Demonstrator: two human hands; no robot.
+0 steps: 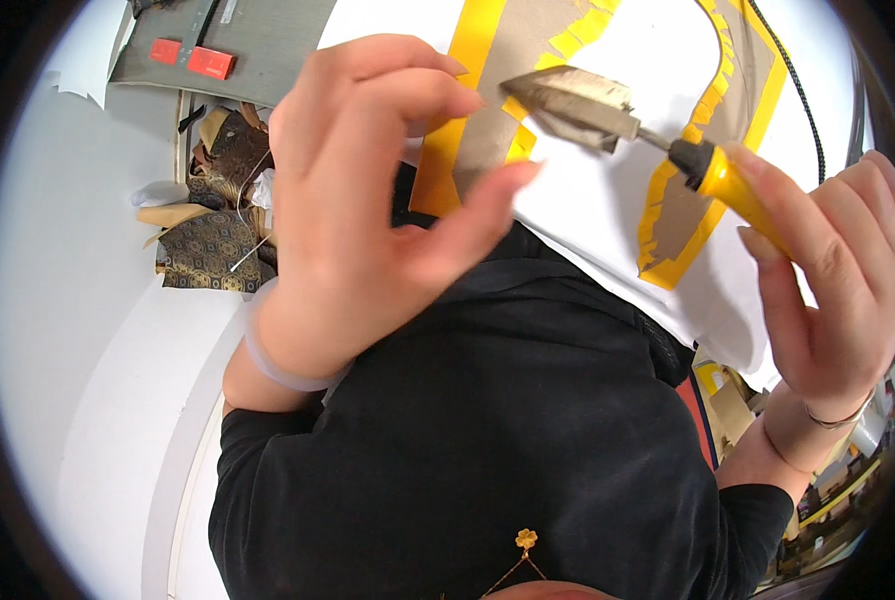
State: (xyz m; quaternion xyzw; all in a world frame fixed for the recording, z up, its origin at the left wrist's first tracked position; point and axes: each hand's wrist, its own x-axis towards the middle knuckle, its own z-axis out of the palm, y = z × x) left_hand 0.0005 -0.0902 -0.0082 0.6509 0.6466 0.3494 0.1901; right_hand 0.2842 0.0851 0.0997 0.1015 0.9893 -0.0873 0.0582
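Note:
My right hand (838, 270) grips the yellow handle of a small iron (578, 105) with a pointed metal head. The head hangs over the white work surface (588, 210), tip toward the left; I cannot tell whether it touches anything. My left hand (353, 190) is raised left of the iron, slightly blurred, its fingers curved and apart from the thumb, holding nothing. Beneath and beyond lie two grey-brown pieces with yellow borders: a left piece (498, 75), partly behind my left hand, and a right piece (678, 225). Their inner curved yellow edges are snipped into tabs.
A black braided cord (803, 95) runs along the far right. At the upper left, red blocks (211, 63) rest on a grey board (258, 50). Patterned dark fabric scraps (208, 245) are heaped left of my left hand. Mixed materials (733, 410) lie low at the right.

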